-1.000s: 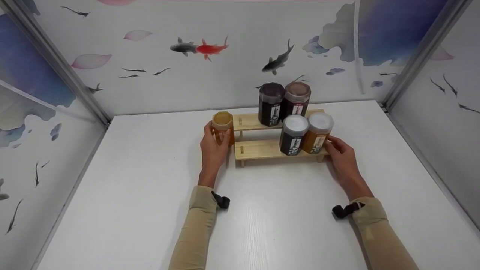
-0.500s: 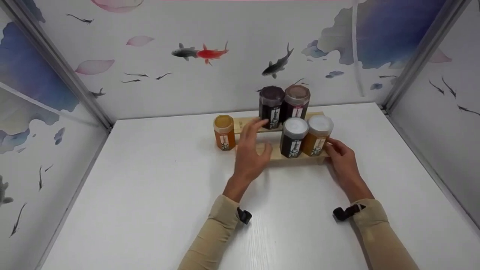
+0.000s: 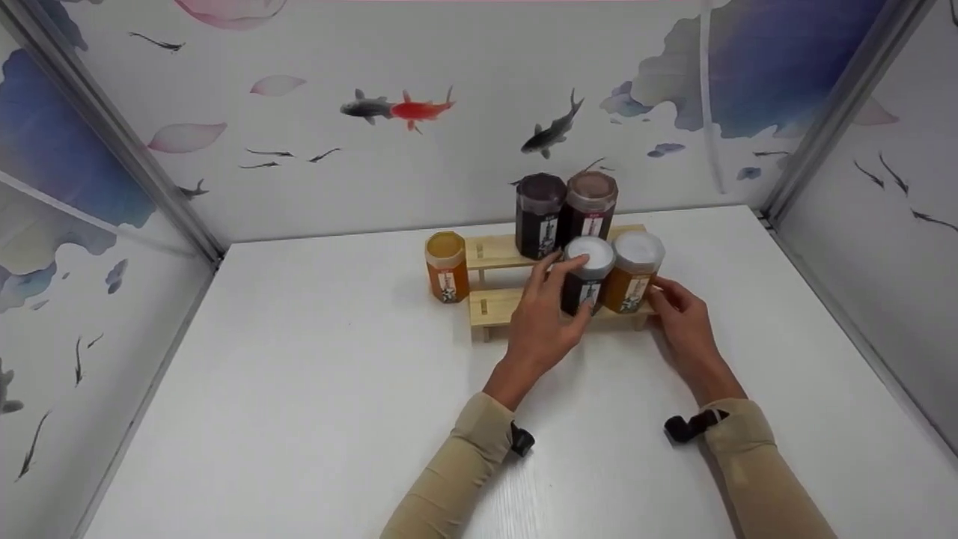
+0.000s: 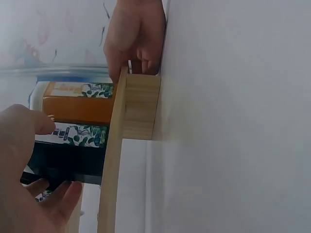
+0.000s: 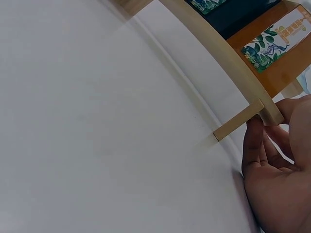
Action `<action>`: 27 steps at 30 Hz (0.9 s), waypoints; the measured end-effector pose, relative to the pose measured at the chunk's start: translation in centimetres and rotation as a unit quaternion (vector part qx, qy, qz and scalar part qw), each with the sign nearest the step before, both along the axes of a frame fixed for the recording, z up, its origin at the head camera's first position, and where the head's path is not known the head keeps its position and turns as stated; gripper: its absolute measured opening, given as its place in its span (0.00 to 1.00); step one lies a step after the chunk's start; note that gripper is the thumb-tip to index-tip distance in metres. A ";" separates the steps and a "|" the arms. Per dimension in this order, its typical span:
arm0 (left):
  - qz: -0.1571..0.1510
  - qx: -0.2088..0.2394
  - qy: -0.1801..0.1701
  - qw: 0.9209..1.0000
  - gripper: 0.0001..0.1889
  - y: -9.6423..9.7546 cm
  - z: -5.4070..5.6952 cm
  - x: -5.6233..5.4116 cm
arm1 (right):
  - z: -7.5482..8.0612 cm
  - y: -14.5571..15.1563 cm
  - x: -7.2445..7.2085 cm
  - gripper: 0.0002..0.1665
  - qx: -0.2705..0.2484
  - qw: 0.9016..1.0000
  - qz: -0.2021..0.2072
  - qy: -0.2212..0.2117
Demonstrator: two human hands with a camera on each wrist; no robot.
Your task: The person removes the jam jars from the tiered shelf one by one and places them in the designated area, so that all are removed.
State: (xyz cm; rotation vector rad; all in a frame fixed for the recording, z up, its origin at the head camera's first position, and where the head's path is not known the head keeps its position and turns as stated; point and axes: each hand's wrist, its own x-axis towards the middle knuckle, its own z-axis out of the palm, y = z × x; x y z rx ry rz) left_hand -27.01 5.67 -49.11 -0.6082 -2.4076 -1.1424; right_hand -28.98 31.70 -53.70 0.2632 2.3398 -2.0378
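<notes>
My left hand (image 3: 540, 329) has its thumb and fingers around a dark jar with a white lid (image 3: 590, 288), which stands on the lower step of a two-step wooden rack (image 3: 495, 305). In the left wrist view, thumb and fingertips lie on opposite sides of this dark jar (image 4: 68, 160). An amber jar with a white lid (image 3: 627, 288) stands right beside it. At the rack's right end my right hand (image 3: 685, 322) pinches the lower board, thumb above and fingers beneath, plainest in the right wrist view (image 5: 277, 155).
Two dark jars, one with a dark lid (image 3: 539, 224) and one with a brownish lid (image 3: 591, 213), stand on the upper step. Another amber jar (image 3: 447, 273) is on the white table (image 3: 314, 389) at the rack's left end. Printed walls enclose the table.
My left hand has let go of the amber jar at the left and moved right to the dark jar on the lower step. The right hand keeps its place on the rack.
</notes>
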 end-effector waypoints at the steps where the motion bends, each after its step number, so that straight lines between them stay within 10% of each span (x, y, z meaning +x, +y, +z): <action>1: 0.008 0.004 0.006 1.000 0.33 0.3 0.0 0.0 | 0.0 0.0 0.0 0.40 0.003 1.000 0.000 -0.003; 10: 0.072 0.021 0.056 0.996 0.32 1.6 -0.4 -0.1 | -0.1 -0.1 -0.2 0.40 -0.043 0.999 0.002 -0.012; 27: 0.073 0.044 0.032 0.996 0.32 -2.2 0.1 0.4 | 0.1 -0.2 0.0 0.37 -0.002 1.000 -0.016 -0.003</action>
